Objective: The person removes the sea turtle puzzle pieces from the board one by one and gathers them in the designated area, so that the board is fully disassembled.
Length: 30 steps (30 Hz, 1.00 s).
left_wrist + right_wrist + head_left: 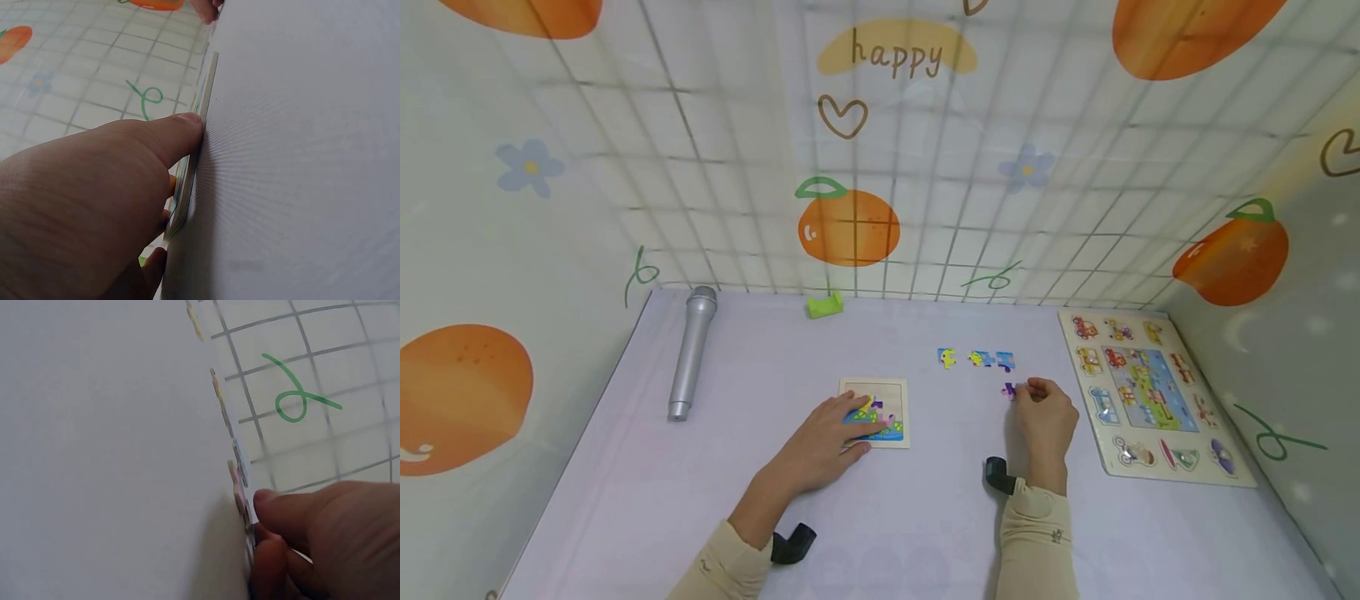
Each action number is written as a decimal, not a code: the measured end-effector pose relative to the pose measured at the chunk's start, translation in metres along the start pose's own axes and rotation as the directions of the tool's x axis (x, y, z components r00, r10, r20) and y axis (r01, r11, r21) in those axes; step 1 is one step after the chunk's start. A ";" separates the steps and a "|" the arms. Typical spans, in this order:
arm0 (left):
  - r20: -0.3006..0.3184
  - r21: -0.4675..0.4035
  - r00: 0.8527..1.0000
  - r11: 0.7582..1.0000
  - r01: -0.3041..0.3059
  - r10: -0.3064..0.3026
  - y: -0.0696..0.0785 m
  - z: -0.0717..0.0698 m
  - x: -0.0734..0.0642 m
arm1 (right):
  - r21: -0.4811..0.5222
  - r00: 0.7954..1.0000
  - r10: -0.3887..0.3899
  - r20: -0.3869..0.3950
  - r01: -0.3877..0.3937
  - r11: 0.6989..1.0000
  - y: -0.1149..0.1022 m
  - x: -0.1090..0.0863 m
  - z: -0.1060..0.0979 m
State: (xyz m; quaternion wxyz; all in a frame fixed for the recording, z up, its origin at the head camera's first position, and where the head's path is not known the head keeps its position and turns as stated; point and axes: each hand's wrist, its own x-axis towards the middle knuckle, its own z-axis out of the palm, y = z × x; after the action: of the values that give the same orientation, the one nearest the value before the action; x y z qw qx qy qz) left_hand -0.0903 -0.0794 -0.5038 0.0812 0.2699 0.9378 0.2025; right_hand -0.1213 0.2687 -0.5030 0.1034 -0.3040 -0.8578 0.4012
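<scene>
My left hand [823, 437] rests with extended fingers across a small wooden puzzle board [898, 389]. Its thumb lies along the board's near edge, seen close in the left wrist view. Colourful puzzle pieces fill the lower part of the board, partly hidden under the fingers; bare wood shows along its top. On the right, my right hand [1048, 417] has thumb and finger pinched at a small purple jigsaw piece [1009, 390], close to the table. Just beyond it lie a yellow-and-blue piece [947, 358], another yellow-and-blue piece [981, 358] and a blue piece [1005, 359].
A silver microphone [692, 354] lies at the left. A green block-like object [825, 306] sits near the back edge. To the right of my right hand lies a large picture puzzle board [1093, 425] with vehicle pieces. A patterned curtain over a wire grid [925, 167] stands behind the table.
</scene>
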 end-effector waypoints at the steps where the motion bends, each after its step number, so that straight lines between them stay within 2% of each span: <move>1: 0.002 0.000 1.000 1.000 0.001 -0.001 0.000 0.000 0.000 | -0.003 1.000 -0.003 0.004 0.003 1.000 0.000 0.000 0.000; 12: 0.005 -0.009 1.000 1.000 -0.002 0.002 0.000 -0.001 -0.001 | -0.003 0.999 0.037 0.032 -0.037 0.999 -0.003 -0.002 -0.002; 20: 0.003 0.002 1.000 1.000 -0.020 0.020 -0.002 0.001 0.000 | -0.004 0.999 0.047 0.021 -0.047 0.999 -0.004 -0.002 0.000; 27: -0.011 0.001 0.999 0.999 -0.039 0.039 -0.003 0.001 0.000 | 0.020 1.000 0.027 0.008 -0.027 0.999 -0.009 -0.003 0.004; 30: -0.001 -0.002 0.999 0.999 -0.033 0.033 -0.003 0.001 0.000 | 0.024 1.000 -0.017 0.000 0.017 1.000 -0.013 -0.006 0.009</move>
State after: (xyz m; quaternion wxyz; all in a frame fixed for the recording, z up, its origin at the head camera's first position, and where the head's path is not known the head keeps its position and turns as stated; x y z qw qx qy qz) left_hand -0.0916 -0.0816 -0.5058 0.0777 0.2851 0.9331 0.2049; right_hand -0.1258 0.2527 -0.4987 0.1104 -0.2955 -0.8554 0.4108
